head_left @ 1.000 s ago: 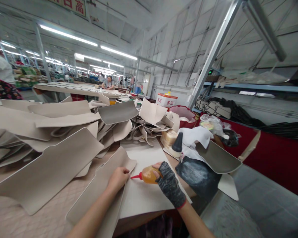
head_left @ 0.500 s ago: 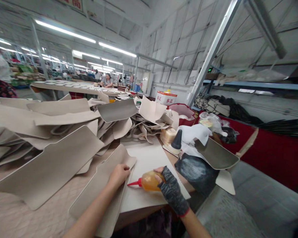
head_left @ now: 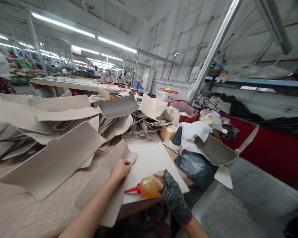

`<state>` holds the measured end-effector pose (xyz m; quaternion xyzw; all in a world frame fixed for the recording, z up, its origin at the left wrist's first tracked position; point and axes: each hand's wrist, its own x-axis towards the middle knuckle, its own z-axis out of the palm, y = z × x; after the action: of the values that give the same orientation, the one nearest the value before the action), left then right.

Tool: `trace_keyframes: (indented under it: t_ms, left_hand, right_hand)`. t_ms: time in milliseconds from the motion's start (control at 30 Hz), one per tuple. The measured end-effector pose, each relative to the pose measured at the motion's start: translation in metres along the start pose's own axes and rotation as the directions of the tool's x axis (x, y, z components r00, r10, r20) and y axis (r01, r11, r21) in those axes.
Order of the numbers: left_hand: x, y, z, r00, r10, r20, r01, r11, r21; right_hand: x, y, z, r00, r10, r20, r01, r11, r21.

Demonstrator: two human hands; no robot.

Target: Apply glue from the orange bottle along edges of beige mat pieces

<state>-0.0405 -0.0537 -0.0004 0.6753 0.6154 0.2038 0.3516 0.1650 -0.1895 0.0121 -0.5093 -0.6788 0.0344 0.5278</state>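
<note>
My left hand [head_left: 120, 171] grips the edge of a beige leatherette panel [head_left: 101, 188], which lies along the left side of a white board [head_left: 152, 165]. My right hand [head_left: 161, 185], in a grey fingerless glove [head_left: 173, 198], squeezes an amber plastic glue bottle [head_left: 149, 186] with a red nozzle [head_left: 131, 189]. The bottle is tilted, and its tip points left just above the panel's edge. The two hands are apart. Many similar beige panels [head_left: 52, 158] lie heaped to the left.
A black-tipped bottle [head_left: 176, 137] stands beyond the board, with a black smudged pad [head_left: 195, 165] and a grey-faced panel [head_left: 215, 150] to the right. A red-covered table [head_left: 270, 155] lies further right. A co-worker [head_left: 107, 77] sits at a distant table.
The glue bottle has moved down and left, with its nozzle now nearer the panel's edge. My left hand stays on the panel. The whole view has tilted slightly.
</note>
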Motion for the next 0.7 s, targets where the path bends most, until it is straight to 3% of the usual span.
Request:
trace_keyframes:
  t_ms: [133,333,700]
  left_hand:
    - [0.002,-0.003,0.002,1.000,0.013,-0.001,-0.013,1.000,0.003]
    - [0.004,-0.007,0.005,1.000,0.025,0.000,-0.025,1.000,-0.012]
    - [0.001,-0.005,0.003,1.000,0.021,0.001,-0.021,1.000,0.013]
  right_hand:
    - [-0.009,-0.006,0.000,0.993,0.112,0.045,-0.114,0.993,0.038]
    - [-0.019,-0.014,-0.002,0.984,0.158,0.076,-0.164,0.984,0.068]
    - [-0.042,-0.018,-0.001,0.925,0.335,0.181,-0.361,0.923,0.131]
